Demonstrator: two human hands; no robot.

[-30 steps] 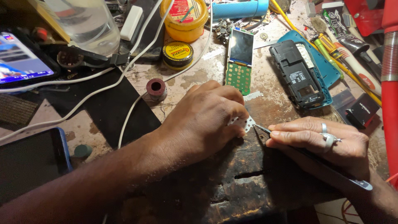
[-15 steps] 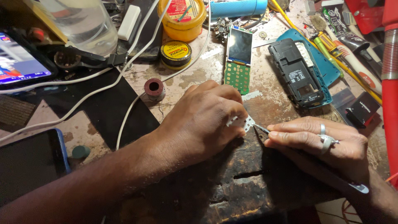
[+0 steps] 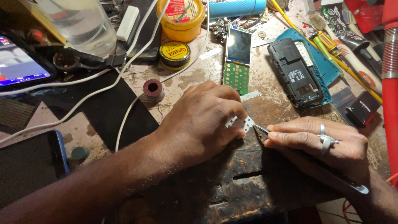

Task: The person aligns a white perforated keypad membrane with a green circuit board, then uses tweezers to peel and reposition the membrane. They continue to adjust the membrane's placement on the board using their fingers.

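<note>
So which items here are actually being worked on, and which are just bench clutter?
In use:
- left hand pinching a small white perforated piece
- right hand holding tweezers, tip at that piece

Lying about:
- keypad board with screen
- phone shell on its blue cover
- yellow jar
- round tin
- solder spool
- screwdrivers

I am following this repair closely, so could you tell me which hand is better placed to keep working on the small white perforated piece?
Probably the right hand: its tweezers tip already meets the small white perforated piece, which the left hand pins down.
</note>
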